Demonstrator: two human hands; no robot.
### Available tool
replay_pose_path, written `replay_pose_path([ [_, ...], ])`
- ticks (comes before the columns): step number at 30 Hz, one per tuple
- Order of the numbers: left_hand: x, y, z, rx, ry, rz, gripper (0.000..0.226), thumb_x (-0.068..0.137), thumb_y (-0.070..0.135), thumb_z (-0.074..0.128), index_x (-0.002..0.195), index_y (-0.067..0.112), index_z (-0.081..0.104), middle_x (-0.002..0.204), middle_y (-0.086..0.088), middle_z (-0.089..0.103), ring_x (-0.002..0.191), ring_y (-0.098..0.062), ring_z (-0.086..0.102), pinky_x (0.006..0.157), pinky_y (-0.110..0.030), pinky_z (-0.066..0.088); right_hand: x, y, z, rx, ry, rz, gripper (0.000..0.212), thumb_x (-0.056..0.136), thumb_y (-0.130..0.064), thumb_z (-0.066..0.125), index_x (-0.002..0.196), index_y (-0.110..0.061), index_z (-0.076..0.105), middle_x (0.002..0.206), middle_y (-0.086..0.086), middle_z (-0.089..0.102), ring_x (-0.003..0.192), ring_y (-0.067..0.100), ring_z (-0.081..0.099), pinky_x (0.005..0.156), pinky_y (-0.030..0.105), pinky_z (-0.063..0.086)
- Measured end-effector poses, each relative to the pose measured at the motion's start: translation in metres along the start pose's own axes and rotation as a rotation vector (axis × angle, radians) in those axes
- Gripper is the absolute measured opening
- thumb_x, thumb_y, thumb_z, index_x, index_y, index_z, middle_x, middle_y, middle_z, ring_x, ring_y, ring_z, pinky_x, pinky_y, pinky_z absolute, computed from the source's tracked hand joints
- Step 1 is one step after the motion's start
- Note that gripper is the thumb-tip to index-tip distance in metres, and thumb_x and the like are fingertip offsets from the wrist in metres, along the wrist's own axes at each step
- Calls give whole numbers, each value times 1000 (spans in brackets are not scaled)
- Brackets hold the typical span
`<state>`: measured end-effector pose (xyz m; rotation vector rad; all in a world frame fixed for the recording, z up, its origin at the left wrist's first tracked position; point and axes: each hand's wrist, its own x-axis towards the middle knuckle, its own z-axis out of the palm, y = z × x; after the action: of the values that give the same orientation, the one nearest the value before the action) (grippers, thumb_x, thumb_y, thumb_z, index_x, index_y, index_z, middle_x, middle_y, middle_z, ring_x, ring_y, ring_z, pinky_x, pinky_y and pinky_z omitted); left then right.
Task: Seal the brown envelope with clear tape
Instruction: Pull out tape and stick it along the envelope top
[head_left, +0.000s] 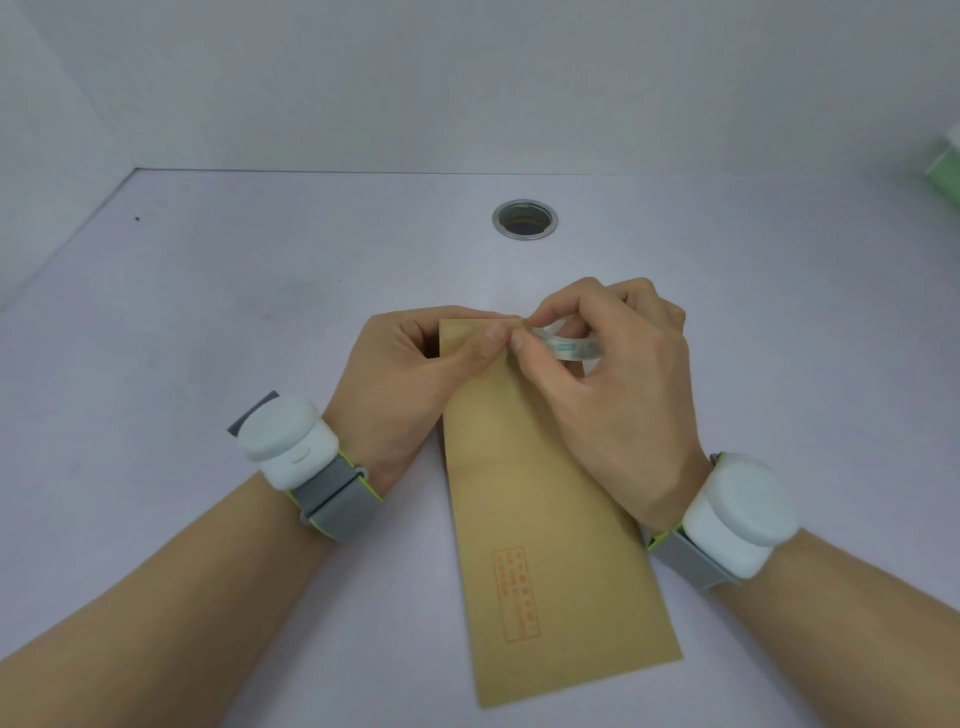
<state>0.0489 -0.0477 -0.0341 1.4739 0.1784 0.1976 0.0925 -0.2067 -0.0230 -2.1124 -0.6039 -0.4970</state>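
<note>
A long brown envelope (540, 519) lies flat on the white table, its far end under my hands and red printed boxes near its near end. My right hand (613, 384) holds a small roll of clear tape (569, 345) over the envelope's far end, with thumb and forefinger pinched at the roll's left edge. My left hand (410, 374) rests on the envelope's far left corner, its thumb meeting my right fingertips at the tape. I cannot make out the tape's loose end. Both wrists carry white sensor units on grey straps.
A round metal-rimmed hole (524, 220) sits in the table beyond the hands. White walls close the back and left side. A blurred green object (943, 171) shows at the right edge.
</note>
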Motion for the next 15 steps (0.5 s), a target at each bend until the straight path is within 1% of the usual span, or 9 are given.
replay_pose_path([
  [3, 1, 0, 0, 49, 20, 35, 16, 94, 22, 74, 97, 9, 81, 98, -16, 81, 94, -35, 77, 87, -48, 62, 0, 0, 0, 9, -8, 4, 14, 85, -37, 77, 86, -25, 69, 74, -18, 58, 94, 12, 57, 96, 31, 33],
  [5, 2, 0, 0, 99, 44, 58, 17, 94, 24, 71, 93, 9, 79, 96, -19, 80, 92, -42, 76, 85, -53, 60, -1, -1, 0, 19, -19, 7, 16, 84, -40, 76, 88, -27, 69, 74, -17, 59, 94, 10, 56, 97, 30, 33],
  [6, 2, 0, 0, 111, 48, 64, 18, 94, 25, 69, 90, 10, 78, 94, -19, 80, 88, -40, 76, 83, -51, 61, -1, -1, 0, 20, -27, 10, 16, 84, -41, 74, 88, -27, 69, 74, -16, 60, 95, 10, 55, 97, 29, 32],
  [8, 3, 2, 0, 112, 50, 70, 16, 96, 21, 68, 86, 10, 76, 89, -18, 79, 77, -28, 72, 75, -41, 59, 0, -1, -1, 27, -41, 21, 16, 83, -42, 72, 89, -28, 68, 74, -13, 61, 96, 10, 55, 98, 24, 30],
  [10, 4, 3, -2, 114, 46, 67, 16, 97, 19, 68, 87, 8, 74, 87, -23, 77, 76, -23, 69, 72, -38, 56, 0, -2, -1, 29, -50, 26, 14, 83, -40, 71, 89, -28, 68, 73, -14, 60, 96, 10, 55, 98, 22, 28],
  [12, 5, 4, -5, 145, 22, 72, 18, 95, 23, 69, 86, 9, 75, 85, -20, 77, 76, -21, 68, 72, -36, 56, 1, -2, -2, 7, -48, 13, 12, 83, -36, 71, 89, -26, 68, 70, -17, 57, 94, 10, 54, 97, 26, 30],
  [15, 8, 7, -12, 193, 0, 65, 19, 92, 30, 69, 80, 15, 74, 76, -5, 72, 72, -17, 65, 70, -33, 53, 2, 1, -1, -58, -25, 2, 12, 82, -35, 72, 87, -25, 68, 69, -22, 52, 91, 11, 52, 97, 33, 32],
])
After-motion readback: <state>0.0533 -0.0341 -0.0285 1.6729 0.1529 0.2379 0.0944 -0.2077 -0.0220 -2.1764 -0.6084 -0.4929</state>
